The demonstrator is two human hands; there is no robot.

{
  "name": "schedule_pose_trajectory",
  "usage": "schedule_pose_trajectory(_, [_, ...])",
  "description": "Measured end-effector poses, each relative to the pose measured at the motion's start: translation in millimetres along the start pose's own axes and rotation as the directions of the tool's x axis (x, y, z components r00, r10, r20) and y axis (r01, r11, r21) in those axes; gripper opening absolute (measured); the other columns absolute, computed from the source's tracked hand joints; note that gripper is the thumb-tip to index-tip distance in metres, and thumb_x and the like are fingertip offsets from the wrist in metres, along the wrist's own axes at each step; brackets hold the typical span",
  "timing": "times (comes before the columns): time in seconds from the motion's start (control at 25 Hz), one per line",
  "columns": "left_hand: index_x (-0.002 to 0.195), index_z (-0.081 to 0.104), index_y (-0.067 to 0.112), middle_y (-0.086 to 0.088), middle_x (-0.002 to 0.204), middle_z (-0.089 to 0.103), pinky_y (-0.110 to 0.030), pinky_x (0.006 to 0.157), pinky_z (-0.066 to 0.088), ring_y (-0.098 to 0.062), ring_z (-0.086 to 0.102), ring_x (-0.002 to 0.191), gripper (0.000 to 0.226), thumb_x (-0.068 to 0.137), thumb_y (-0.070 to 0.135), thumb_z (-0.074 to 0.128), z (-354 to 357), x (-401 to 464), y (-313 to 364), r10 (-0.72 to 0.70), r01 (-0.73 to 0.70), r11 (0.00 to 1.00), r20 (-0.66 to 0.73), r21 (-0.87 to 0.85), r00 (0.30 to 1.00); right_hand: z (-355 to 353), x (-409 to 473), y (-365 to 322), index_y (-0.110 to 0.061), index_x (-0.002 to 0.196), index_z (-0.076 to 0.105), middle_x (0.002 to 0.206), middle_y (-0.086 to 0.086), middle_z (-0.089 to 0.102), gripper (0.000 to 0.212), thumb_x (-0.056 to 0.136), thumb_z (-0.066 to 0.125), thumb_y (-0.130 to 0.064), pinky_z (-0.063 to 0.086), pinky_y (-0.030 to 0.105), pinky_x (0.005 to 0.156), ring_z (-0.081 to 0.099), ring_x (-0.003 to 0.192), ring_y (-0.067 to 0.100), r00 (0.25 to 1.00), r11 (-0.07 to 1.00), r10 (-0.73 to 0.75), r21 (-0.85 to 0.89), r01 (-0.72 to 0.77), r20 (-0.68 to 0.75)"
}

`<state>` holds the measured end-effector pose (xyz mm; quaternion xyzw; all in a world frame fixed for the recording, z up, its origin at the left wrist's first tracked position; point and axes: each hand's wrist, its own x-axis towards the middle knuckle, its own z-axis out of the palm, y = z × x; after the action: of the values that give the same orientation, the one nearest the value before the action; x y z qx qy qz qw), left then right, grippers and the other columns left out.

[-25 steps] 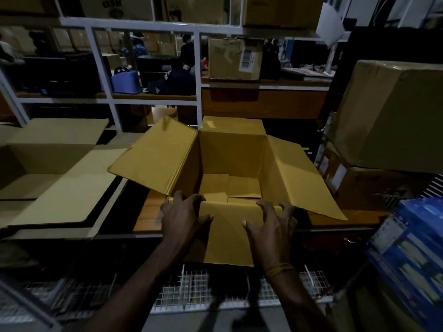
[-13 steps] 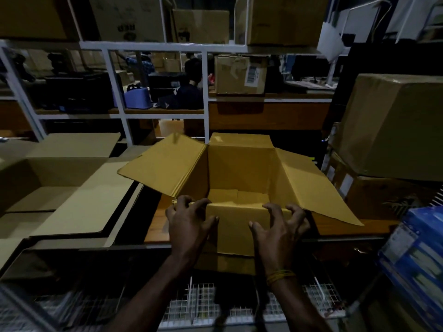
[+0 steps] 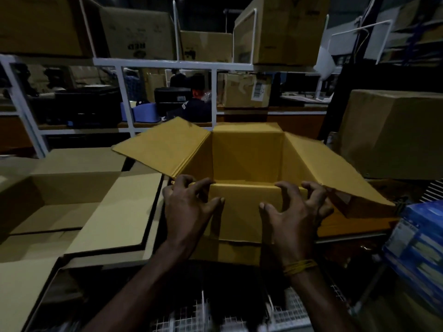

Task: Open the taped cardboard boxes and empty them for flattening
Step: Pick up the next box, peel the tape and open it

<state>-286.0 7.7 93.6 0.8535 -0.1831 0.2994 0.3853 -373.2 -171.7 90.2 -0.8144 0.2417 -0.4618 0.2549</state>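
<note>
We see the open yellow-brown cardboard box (image 3: 247, 156) on the wooden surface (image 3: 354, 224). Left hand (image 3: 189, 209) and right hand (image 3: 292, 216), grips curled, clasp its near flap (image 3: 242, 207), folded down outside.

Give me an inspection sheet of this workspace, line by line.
Surface: wooden shelf under the open box, largely covered.
Job's things: open cardboard box, flaps spread, no contents seen; near flap folded down outward.
Clutter: flattened cardboard at left; blue carton at right; closed box at right.
Hands: left hand and right hand grip the box's near rim, fingers curled over it.
Cables: nothing seen.
Surroundings: white shelf frame bearing boxes; seated person behind.
</note>
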Motion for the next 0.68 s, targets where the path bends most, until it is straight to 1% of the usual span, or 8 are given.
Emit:
schedule_pose_trajectory(0.08, [0.112, 0.072, 0.035, -0.002, 0.12, 0.054, -0.033, 0.078, 0.038, -0.028, 0.043, 0.11, 0.045, 0.07, 0.046, 0.083, -36.4, 13.9, -16.1, 0.047, -0.047, 0.999, -0.035, -0.024, 0.998, -2.8, -10.8, -41.7, -0.035, 0.11, 0.065, 0.139, 0.007, 0.032, 0.048, 0.068, 0.087, -0.033, 0.031, 0.032, 0.087, 0.026, 0.129, 0.034, 0.999, 1.0, -0.018, -0.023, 0.017, -0.034])
schedule_pose_trajectory(0.2, [0.113, 0.072, 0.035, 0.0, 0.117, 0.053, -0.032, 0.078, 0.036, -0.025, 0.042, 0.107, 0.046, 0.07, 0.048, 0.082, -96.3, 34.8, -48.8, 0.076, -0.08, 0.996, -0.083, -0.049, 0.994, 0.8, -31.4, -114.3, -0.034, 0.113, 0.064, 0.142, 0.007, 0.03, 0.047, 0.071, 0.085, -0.033, 0.03, 0.032, 0.087, 0.024, 0.132, 0.033, 0.997, 0.998, -0.036, -0.047, 0.032, -0.073])
schedule_pose_trajectory(0.28, [0.113, 0.072, 0.034, 0.001, 0.116, 0.053, -0.033, 0.079, 0.039, -0.022, 0.04, 0.106, 0.047, 0.07, 0.047, 0.083, -135.3, 47.9, -71.1, 0.084, -0.094, 0.993, -0.133, -0.075, 0.988, 8.4, -44.0, -159.9, -0.033, 0.113, 0.064, 0.14, 0.008, 0.033, 0.047, 0.071, 0.085, -0.034, 0.037, 0.034, 0.088, 0.028, 0.13, 0.034, 0.99, 0.995, -0.091, -0.05, 0.086, -0.111])
schedule_pose_trajectory(0.36, [0.115, 0.071, 0.034, 0.0, 0.117, 0.054, -0.034, 0.08, 0.044, -0.023, 0.043, 0.108, 0.05, 0.069, 0.048, 0.083, -173.0, 59.7, -97.3, 0.088, -0.103, 0.991, -0.172, -0.085, 0.981, 19.9, -57.3, -203.3, -0.033, 0.113, 0.064, 0.138, 0.009, 0.035, 0.048, 0.071, 0.085, -0.034, 0.044, 0.04, 0.091, 0.031, 0.128, 0.035, 0.982, 0.992, -0.129, -0.026, 0.126, -0.139])
schedule_pose_trajectory(0.44, [0.116, 0.071, 0.032, 0.0, 0.117, 0.054, -0.037, 0.081, 0.048, -0.025, 0.047, 0.109, 0.052, 0.069, 0.051, 0.082, -210.1, 69.3, -132.7, 0.1, -0.117, 0.99, -0.19, -0.081, 0.977, 37.9, -74.5, -245.1, -0.032, 0.115, 0.063, 0.139, 0.01, 0.034, 0.049, 0.071, 0.085, -0.035, 0.047, 0.041, 0.091, 0.03, 0.13, 0.034, 0.978, 0.988, -0.153, -0.003, 0.154, -0.139])
schedule_pose_trajectory(0.52, [0.116, 0.07, 0.032, 0.0, 0.116, 0.054, -0.043, 0.081, 0.053, -0.026, 0.051, 0.108, 0.054, 0.068, 0.056, 0.079, -241.8, 76.4, -171.0, 0.108, -0.125, 0.99, -0.211, -0.071, 0.971, 59.4, -91.9, -281.6, -0.033, 0.115, 0.062, 0.14, 0.009, 0.033, 0.048, 0.072, 0.084, -0.035, 0.045, 0.035, 0.092, 0.028, 0.131, 0.033, 0.976, 0.983, -0.18, 0.017, 0.183, -0.122])
schedule_pose_trajectory(0.6, [0.117, 0.069, 0.034, 0.001, 0.116, 0.053, -0.047, 0.081, 0.054, -0.027, 0.052, 0.107, 0.055, 0.068, 0.059, 0.077, -272.6, 80.4, -210.3, 0.085, -0.098, 0.994, -0.236, -0.046, 0.968, 83.5, -109.1, -317.9, -0.033, 0.115, 0.063, 0.14, 0.009, 0.034, 0.048, 0.072, 0.084, -0.035, 0.043, 0.035, 0.095, 0.028, 0.132, 0.032, 0.973, 0.974, -0.213, 0.054, 0.219, -0.092])
schedule_pose_trajectory(0.68, [0.117, 0.069, 0.035, 0.001, 0.117, 0.052, -0.049, 0.082, 0.054, -0.026, 0.052, 0.108, 0.056, 0.068, 0.06, 0.077, -301.7, 82.9, -245.9, 0.044, -0.051, 0.998, -0.257, -0.023, 0.965, 106.1, -125.3, -351.4, -0.032, 0.114, 0.064, 0.139, 0.01, 0.035, 0.047, 0.072, 0.084, -0.034, 0.041, 0.036, 0.097, 0.029, 0.131, 0.032, 0.97, 0.965, -0.238, 0.1, 0.242, -0.054])
